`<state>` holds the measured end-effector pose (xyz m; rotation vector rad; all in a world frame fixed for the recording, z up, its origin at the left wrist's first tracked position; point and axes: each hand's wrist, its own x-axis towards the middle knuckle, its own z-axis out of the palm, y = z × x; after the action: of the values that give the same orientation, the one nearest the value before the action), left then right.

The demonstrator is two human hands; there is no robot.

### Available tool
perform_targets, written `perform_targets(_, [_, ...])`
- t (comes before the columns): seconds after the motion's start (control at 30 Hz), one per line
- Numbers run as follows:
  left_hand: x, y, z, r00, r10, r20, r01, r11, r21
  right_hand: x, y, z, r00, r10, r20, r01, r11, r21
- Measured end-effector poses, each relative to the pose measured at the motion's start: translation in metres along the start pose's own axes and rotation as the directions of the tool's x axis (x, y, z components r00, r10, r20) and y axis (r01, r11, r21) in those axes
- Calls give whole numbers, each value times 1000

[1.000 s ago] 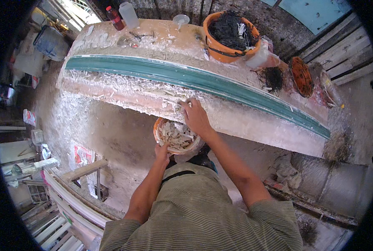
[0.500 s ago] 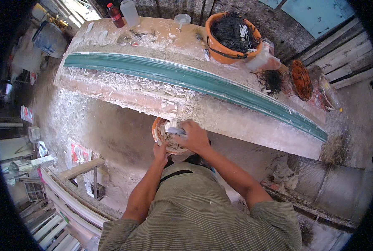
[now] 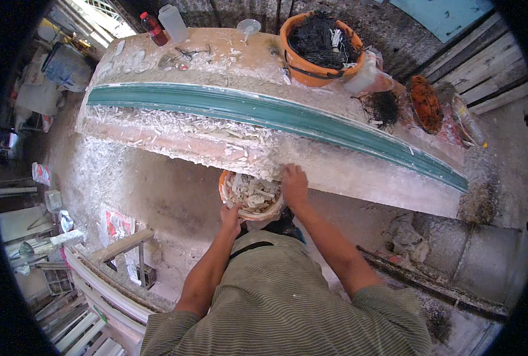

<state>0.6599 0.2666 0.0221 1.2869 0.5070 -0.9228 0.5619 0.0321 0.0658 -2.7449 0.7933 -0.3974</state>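
My left hand (image 3: pixel 230 216) grips the near left rim of an orange bucket (image 3: pixel 221 185), held just under the table's near edge. White, plaster-like scraps (image 3: pixel 253 193) fill the bucket. At the table edge, right of the bucket, is my right hand (image 3: pixel 295 181), fingers curled at the surface; what they hold, if anything, is hidden. Beside its fingertips lies a band of loose white scraps (image 3: pixel 216 132), running left along the table (image 3: pixel 359 169). Behind the scraps stretches a long green moulding form (image 3: pixel 234 107) with white residue on its edges.
A larger orange bucket (image 3: pixel 312 75) of black fibres stands at the back, near a red-capped bottle (image 3: pixel 153 29) and a translucent jug (image 3: pixel 174 24). An orange basin (image 3: pixel 425 104) leans at the far right. A wooden frame (image 3: pixel 118 246) stands lower left.
My right hand has moved from over the bucket, where it held a pale object, up and right to the table edge. The scraps in the bucket now show. My left hand stays on the rim.
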Motion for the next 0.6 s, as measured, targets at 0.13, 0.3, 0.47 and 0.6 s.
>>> perform_targets(0.13, [-2,-1,5,998,-19,-58,19,1000,5,-21,-10,-23,998,-19,67,16,999,48])
perform_targets(0.3, [1,-7,0,1000,-1,-28,2,1000,5,-3,51,-42,911,393,-121,-392,919,31])
perform_targets(0.47, [1,-5,3,996,-9,-91,9,1000,8,-12,27,-21,908,416,52,-417,909,15])
perform_targets(0.6, [-4,1,4,999,1,-49,0,1000,3,-34,-34,-18,932,282,228,-322,933,163])
